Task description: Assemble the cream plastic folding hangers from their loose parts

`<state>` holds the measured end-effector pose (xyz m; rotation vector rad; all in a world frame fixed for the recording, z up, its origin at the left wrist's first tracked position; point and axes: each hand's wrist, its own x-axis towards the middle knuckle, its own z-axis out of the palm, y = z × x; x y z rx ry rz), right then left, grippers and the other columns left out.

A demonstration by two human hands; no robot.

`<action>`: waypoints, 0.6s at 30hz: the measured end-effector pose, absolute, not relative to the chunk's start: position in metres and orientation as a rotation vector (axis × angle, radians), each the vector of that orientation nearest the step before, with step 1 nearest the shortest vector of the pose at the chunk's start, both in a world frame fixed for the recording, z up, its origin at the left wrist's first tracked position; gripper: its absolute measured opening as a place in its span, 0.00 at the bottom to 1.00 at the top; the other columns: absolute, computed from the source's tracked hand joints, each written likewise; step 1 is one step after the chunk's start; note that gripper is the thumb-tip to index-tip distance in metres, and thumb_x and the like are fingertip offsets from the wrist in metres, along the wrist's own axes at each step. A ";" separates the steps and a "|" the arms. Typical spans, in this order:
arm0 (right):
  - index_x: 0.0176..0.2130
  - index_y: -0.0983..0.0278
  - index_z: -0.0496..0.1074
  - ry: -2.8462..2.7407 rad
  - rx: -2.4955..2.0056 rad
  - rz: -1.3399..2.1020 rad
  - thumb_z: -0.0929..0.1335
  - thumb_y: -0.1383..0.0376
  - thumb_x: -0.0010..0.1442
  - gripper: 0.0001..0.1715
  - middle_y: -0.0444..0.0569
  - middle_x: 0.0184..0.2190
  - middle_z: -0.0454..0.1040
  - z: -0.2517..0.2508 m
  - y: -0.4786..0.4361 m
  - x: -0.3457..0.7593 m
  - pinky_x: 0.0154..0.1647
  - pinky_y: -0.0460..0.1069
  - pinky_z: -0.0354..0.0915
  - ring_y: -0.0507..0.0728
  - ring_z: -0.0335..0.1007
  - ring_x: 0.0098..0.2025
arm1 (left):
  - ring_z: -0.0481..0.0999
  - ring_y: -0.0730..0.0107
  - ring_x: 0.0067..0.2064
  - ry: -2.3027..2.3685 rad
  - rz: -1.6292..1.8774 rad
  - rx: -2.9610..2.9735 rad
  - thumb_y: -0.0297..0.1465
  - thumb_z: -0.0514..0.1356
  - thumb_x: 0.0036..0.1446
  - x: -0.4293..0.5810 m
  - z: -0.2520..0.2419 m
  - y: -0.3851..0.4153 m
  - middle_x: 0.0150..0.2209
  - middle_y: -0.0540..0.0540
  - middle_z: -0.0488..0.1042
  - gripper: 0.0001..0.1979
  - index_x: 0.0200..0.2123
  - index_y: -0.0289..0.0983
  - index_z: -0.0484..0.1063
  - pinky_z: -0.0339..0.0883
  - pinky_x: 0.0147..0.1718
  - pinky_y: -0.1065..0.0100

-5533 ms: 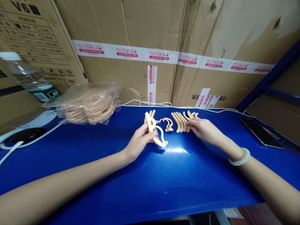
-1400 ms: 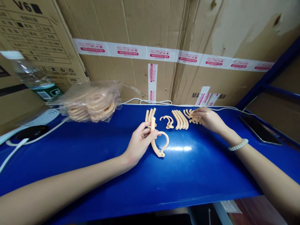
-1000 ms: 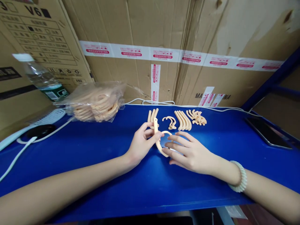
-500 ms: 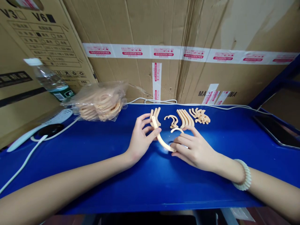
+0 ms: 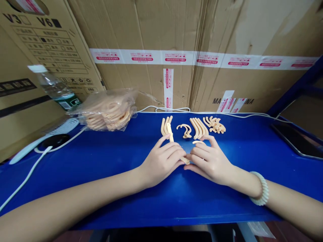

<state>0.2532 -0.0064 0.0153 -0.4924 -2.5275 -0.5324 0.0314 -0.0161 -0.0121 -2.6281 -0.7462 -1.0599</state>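
Observation:
My left hand (image 5: 163, 163) is closed around a pale, curved wooden strip (image 5: 171, 133); its upper end sticks out above the fingers and its lower end shows by the fingertips. My right hand (image 5: 208, 159) is closed with bent fingers on a smaller curved wooden piece (image 5: 198, 142), whose arc shows over the knuckles. The fingertips of both hands meet near the strip's lower end, and whether the two pieces touch is hidden. Behind the hands lie curved strips (image 5: 164, 127), thin hooked pieces (image 5: 187, 129), a row of longer strips (image 5: 198, 127) and a heap of short curved pieces (image 5: 217, 125).
On the blue table (image 5: 141, 208), a clear bag (image 5: 108, 111) of wooden pieces stands back left, near a water bottle (image 5: 57, 87). A white cable (image 5: 227, 114) runs along the cardboard (image 5: 141, 80) behind. A dark flat device (image 5: 296, 141) lies right.
My left hand has moved down and right along the strip, from its upper end toward my right hand. The small piece in my right hand has tilted and shows less.

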 end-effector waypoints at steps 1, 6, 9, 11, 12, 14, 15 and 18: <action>0.37 0.65 0.74 -2.519 -0.481 -0.558 0.64 0.60 0.71 0.14 0.44 0.25 0.70 0.015 -0.007 0.253 0.54 0.59 0.57 0.54 0.65 0.33 | 0.79 0.63 0.46 -0.743 -1.027 -2.619 0.29 0.54 0.70 0.032 -0.012 -0.016 0.40 0.45 0.81 0.07 0.41 0.35 0.72 0.58 0.62 0.50; 0.37 0.64 0.75 -2.473 -0.444 -0.625 0.65 0.62 0.70 0.12 0.42 0.24 0.69 0.015 -0.008 0.252 0.56 0.60 0.56 0.54 0.66 0.34 | 0.77 0.66 0.36 -0.709 -0.878 -2.546 0.30 0.49 0.72 0.033 -0.011 -0.013 0.32 0.48 0.78 0.14 0.35 0.34 0.71 0.65 0.51 0.55; 0.39 0.65 0.75 -2.464 -0.463 -0.516 0.66 0.61 0.69 0.11 0.42 0.24 0.69 0.016 -0.009 0.252 0.55 0.60 0.56 0.54 0.66 0.34 | 0.74 0.68 0.29 -0.691 -0.852 -2.545 0.31 0.48 0.73 0.031 -0.010 -0.013 0.27 0.50 0.74 0.16 0.33 0.34 0.70 0.63 0.34 0.63; 0.40 0.65 0.75 -2.465 -0.487 -0.416 0.66 0.60 0.69 0.12 0.43 0.25 0.70 0.017 -0.009 0.252 0.55 0.59 0.56 0.54 0.67 0.35 | 0.73 0.69 0.28 -0.677 -0.864 -2.568 0.31 0.48 0.73 0.030 -0.007 -0.013 0.26 0.50 0.73 0.17 0.32 0.34 0.70 0.60 0.30 0.65; 0.40 0.65 0.75 -2.460 -0.494 -0.375 0.67 0.59 0.69 0.12 0.43 0.26 0.71 0.017 -0.010 0.252 0.55 0.59 0.56 0.54 0.67 0.35 | 0.72 0.69 0.28 -0.671 -0.876 -2.575 0.31 0.48 0.73 0.029 -0.006 -0.013 0.26 0.50 0.73 0.17 0.32 0.34 0.70 0.59 0.30 0.65; 0.40 0.64 0.75 -2.447 -0.504 -0.312 0.67 0.58 0.68 0.13 0.43 0.26 0.71 0.017 -0.011 0.252 0.55 0.58 0.56 0.54 0.67 0.35 | 0.72 0.69 0.28 -0.654 -0.902 -2.579 0.30 0.49 0.72 0.028 -0.003 -0.014 0.25 0.50 0.72 0.17 0.32 0.34 0.71 0.59 0.31 0.65; 0.40 0.64 0.76 -2.440 -0.507 -0.285 0.67 0.58 0.68 0.13 0.43 0.26 0.71 0.017 -0.011 0.251 0.55 0.58 0.56 0.54 0.67 0.35 | 0.72 0.69 0.27 -0.645 -0.912 -2.580 0.30 0.49 0.72 0.028 -0.002 -0.014 0.25 0.50 0.72 0.17 0.32 0.34 0.71 0.59 0.31 0.65; 0.41 0.64 0.77 -2.420 -0.515 -0.190 0.69 0.58 0.67 0.12 0.43 0.26 0.72 0.017 -0.012 0.250 0.54 0.58 0.55 0.53 0.67 0.33 | 0.72 0.70 0.27 -0.621 -0.928 -2.582 0.30 0.49 0.72 0.026 0.001 -0.014 0.25 0.49 0.74 0.17 0.31 0.35 0.71 0.60 0.32 0.65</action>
